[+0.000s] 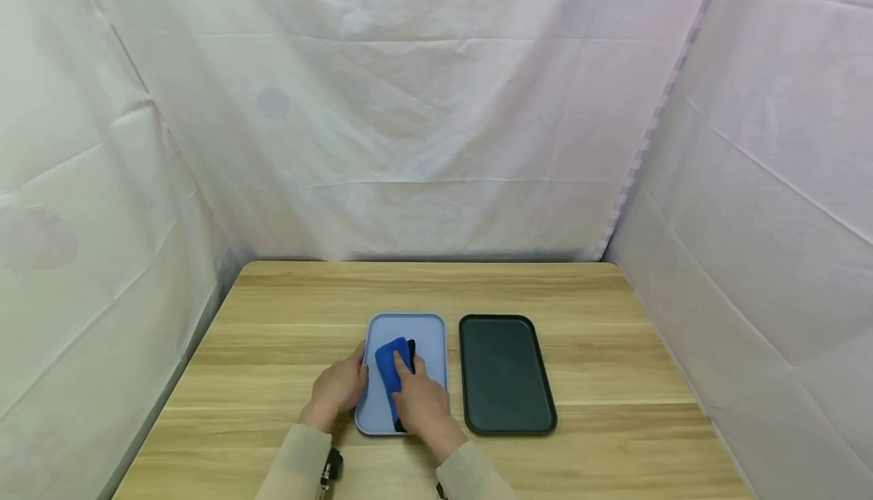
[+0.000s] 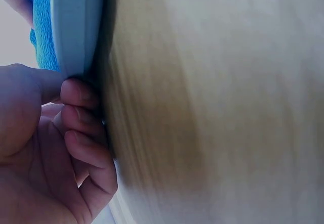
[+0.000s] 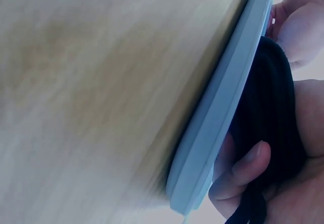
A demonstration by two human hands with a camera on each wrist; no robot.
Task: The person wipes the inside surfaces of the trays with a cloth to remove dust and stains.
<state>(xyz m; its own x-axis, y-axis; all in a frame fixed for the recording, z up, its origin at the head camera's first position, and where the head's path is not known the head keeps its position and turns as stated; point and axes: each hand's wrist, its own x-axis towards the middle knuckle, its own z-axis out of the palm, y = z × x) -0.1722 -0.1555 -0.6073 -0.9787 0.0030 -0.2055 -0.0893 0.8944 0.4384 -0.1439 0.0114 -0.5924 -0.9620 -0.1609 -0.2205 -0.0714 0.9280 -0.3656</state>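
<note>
Head view: high, near side of blue tray (image 1: 431, 332), facing forward-down, farthest. Wrist views: low, close by its rim, turned sideways. All share it.

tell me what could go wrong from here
The light tray might slide if the left hand loosens on its edge. Sliding right, it could bump the dark tray close beside it. The cloth, only folded, may bunch under the right hand.

You see a dark green rectangular tray with rounded corners (image 1: 508, 375), which lies on the light brown wood-grained bench (image 1: 607, 364). White creased sheets (image 1: 423, 114) hang behind and on both sides.
</note>
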